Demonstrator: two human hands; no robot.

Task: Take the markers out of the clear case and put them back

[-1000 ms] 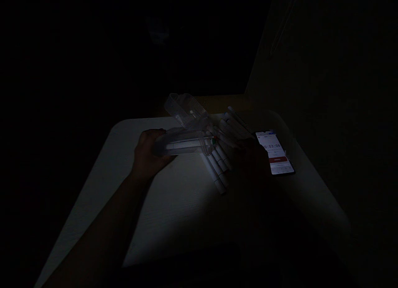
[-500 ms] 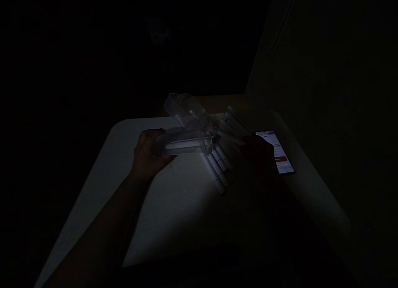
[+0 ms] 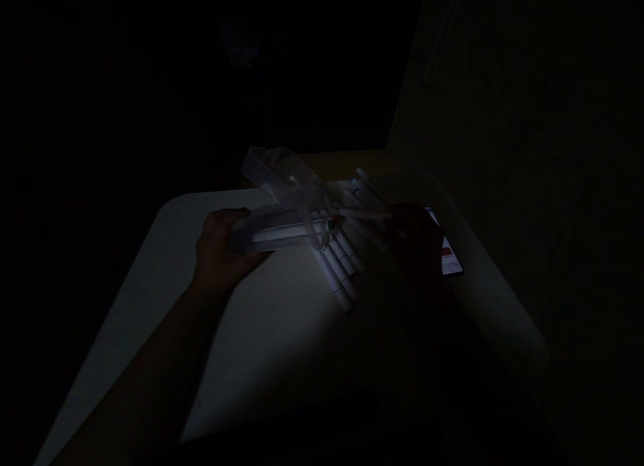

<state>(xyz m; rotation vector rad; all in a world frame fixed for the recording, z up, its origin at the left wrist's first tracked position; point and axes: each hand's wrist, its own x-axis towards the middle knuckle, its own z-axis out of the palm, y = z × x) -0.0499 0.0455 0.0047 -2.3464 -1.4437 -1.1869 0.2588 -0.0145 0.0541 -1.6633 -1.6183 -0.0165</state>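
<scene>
The scene is very dark. My left hand (image 3: 214, 251) is wrapped round the closed end of a clear plastic case (image 3: 240, 233), which lies on its side with its mouth to the right. White markers (image 3: 282, 235) are inside it, one with a green end near the mouth. The case's clear lid (image 3: 279, 174) hangs open behind. In shadow, my right hand (image 3: 415, 241) pinches a white marker (image 3: 362, 213) that points left at the case's mouth. Several loose white markers (image 3: 335, 278) lie under and in front of the mouth, others (image 3: 369, 188) behind it.
A lit phone (image 3: 453, 259) lies on the pale table (image 3: 272, 345), partly covered by my right hand. The table has rounded far corners. A wall (image 3: 503, 117) rises on the right; the area beyond is almost black.
My right hand now covers more of the phone, and its marker has turned more level, pointing at the case's mouth. My left hand keeps its hold on the case. The whole view has shifted slightly.
</scene>
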